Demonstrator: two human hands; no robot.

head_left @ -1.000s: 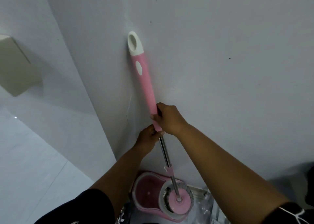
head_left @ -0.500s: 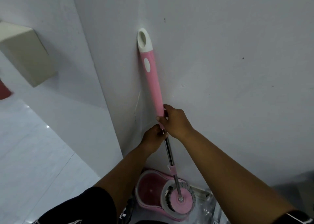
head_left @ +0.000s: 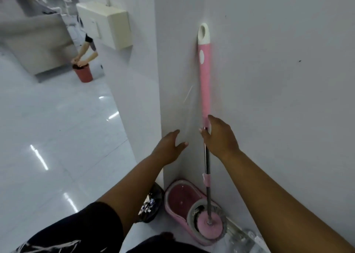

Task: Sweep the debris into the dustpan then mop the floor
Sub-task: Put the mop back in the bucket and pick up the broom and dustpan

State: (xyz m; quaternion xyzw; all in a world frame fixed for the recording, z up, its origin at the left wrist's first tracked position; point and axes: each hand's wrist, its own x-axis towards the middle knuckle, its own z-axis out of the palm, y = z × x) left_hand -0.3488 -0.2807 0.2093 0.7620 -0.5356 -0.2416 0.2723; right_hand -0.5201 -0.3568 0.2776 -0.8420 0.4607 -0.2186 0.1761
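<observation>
Mop (head_left: 205, 83) stands near upright in the wall (head_left: 269, 80) corner, top of the pink grip leaning on the wall. Its head (head_left: 209, 227) sits in the spinner basket of the pink bucket (head_left: 180, 197) on the floor (head_left: 57, 137).

Right hand (head_left: 221, 137) is at the joint where the pink grip meets the steel shaft (head_left: 207, 160). The shaft runs between thumb and forefinger. Far side of the hand is hidden, so I can't tell if it's actually clamped or just steadying.

Left hand (head_left: 170, 147) is off the mop, beside it near the wall edge, fingers (head_left: 175, 132) spread wide, holding nothing.

No dustpan or debris in view.

Handling, my read:
- Pole is stiff and light, but it's a long lever. If the head is wet, weight sits at the bottom.
- Bare steel looks slick. Take hold on the pink grip, one hand high, the other at its lower end.
- Collar lower on the shaft looks like a telescopic lock, so avoid twisting there.
- Lift straight up out of the basket. An off-axis pull likely tips the bucket.
</observation>
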